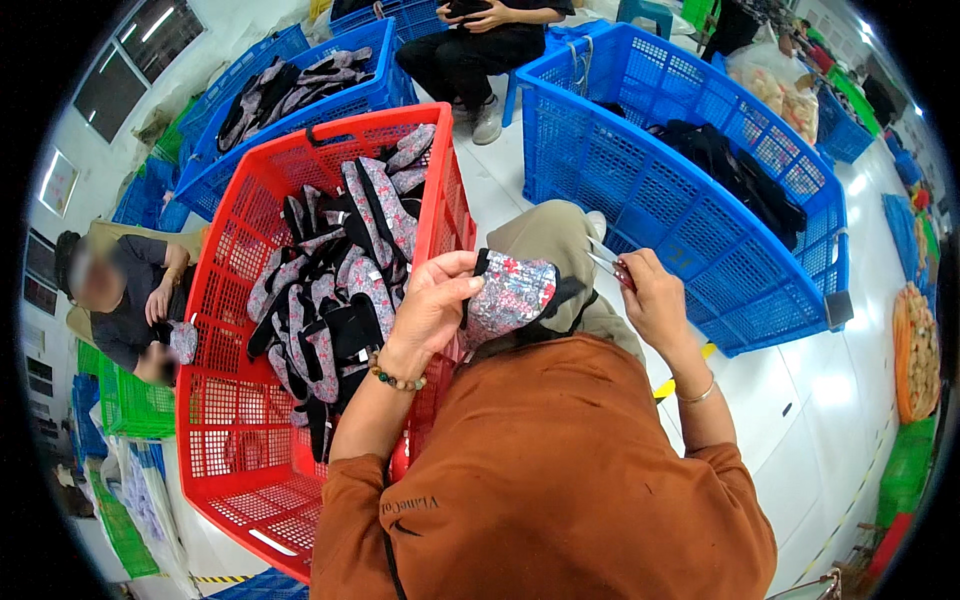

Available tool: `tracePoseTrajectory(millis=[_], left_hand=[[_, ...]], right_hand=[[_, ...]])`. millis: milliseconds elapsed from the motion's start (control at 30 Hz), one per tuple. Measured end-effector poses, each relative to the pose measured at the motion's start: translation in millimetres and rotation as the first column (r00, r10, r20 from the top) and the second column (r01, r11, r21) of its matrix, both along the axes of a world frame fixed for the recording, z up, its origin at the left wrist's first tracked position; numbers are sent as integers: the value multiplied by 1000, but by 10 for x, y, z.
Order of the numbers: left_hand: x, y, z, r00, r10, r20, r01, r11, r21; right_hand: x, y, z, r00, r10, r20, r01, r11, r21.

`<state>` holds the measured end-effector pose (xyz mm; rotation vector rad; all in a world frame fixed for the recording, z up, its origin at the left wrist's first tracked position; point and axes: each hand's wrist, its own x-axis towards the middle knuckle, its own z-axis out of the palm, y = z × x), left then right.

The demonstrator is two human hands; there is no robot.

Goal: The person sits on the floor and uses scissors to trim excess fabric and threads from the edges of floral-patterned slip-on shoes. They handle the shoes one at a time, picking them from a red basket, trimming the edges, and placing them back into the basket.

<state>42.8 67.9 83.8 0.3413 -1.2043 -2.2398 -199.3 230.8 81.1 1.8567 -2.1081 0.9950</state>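
My left hand (432, 305) grips a grey floral fabric piece (508, 295) with red and pink flowers and black edging, thumb on its upper left edge. The piece is held over my lap. To its right, my right hand (652, 300) is closed around a pair of small scissors (607, 262) with dark red handles. Their metal blades are parted and point up and left, apart from the fabric. Beside my left arm, similar floral pieces with black parts (330, 310) lie heaped in a red plastic crate (235, 395).
A large blue crate (640, 185) with black fabric items (735, 175) stands ahead to the right. Another blue crate (385, 65) with floral pieces (290, 95) is beyond the red one. One person (135, 290) sits at the left, another (470, 60) ahead.
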Motion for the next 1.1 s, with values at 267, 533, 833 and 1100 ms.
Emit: tracePoseTrajectory(millis=[267,533,833,1100], left_hand=[[-2,82,76,999,-52,6,52,996,-73],[72,47,-22,999,33,12,-32,995,-95],[-26,108,-8,989,134,-58,-138,989,-60],[58,58,-102,988,124,-96,-130,989,-63]], right_hand=[[424,-252,324,815,484,318,-434,874,-216],[148,-227,119,949,82,304,-36,987,-155],[769,-212,-113,460,235,856,-308,947,-94],[177,-146,92,279,401,872,-124,916,-382]])
